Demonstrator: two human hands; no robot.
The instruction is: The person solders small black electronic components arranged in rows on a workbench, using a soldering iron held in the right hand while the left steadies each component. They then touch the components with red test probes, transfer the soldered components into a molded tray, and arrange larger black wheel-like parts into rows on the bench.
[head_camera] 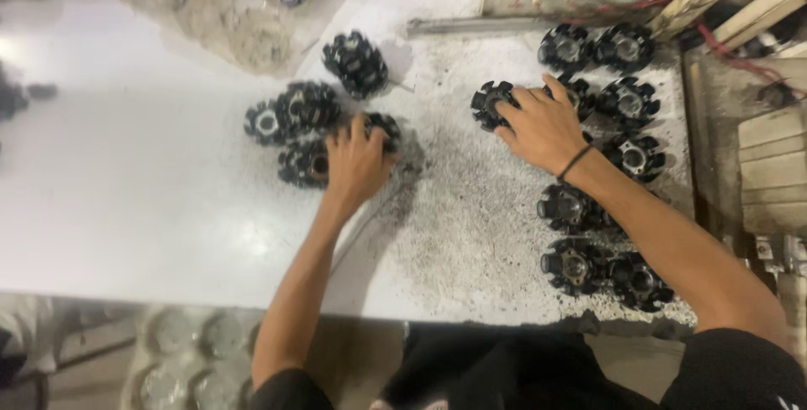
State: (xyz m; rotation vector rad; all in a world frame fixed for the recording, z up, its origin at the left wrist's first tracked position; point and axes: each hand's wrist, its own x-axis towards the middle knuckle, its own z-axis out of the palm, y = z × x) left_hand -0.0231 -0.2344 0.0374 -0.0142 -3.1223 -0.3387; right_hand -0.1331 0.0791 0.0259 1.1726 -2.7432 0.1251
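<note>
Left hand (357,162) grip closed on a black finned part (382,128), frame centre; right hand (542,128) fingers closed on another (489,105), bore facing up, on the desk (151,208).

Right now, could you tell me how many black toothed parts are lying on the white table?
About 14: five by the left hand, one under the right hand, eight along the table's right side. Overlaps and the hands may hide more.

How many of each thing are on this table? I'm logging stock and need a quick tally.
Black toothed parts, left cluster, one under the left hand: 5
Black toothed parts, right cluster, the right hand on one: 9
Total on the white table: 14
The parts in the plastic bag are too blurred to count.
</note>
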